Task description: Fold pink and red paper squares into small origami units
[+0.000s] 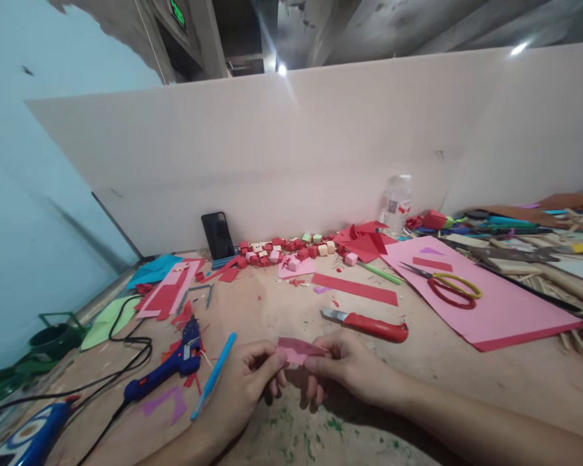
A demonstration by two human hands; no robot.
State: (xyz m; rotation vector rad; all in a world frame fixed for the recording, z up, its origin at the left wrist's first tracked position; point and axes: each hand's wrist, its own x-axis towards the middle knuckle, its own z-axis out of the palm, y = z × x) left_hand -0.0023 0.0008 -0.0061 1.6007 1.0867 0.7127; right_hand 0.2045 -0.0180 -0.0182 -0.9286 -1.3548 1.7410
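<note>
A small pink paper piece (298, 351) is pinched between both my hands just above the wooden table (418, 362). My left hand (245, 385) grips its left end with thumb and fingers closed. Gripping the right end, my right hand (344, 369) has its fingers curled. Just beyond the right hand lies a red-handled utility knife (369, 325). A light blue stick (214, 374) lies close to the left of my left hand.
A blue glue gun (168, 370) with a black cord lies at left. Scissors (447, 285) rest on a large pink sheet (490, 304) at right. Small paper cubes (282, 251), red scraps, a phone (217, 235) and a bottle (397, 204) line the white back board.
</note>
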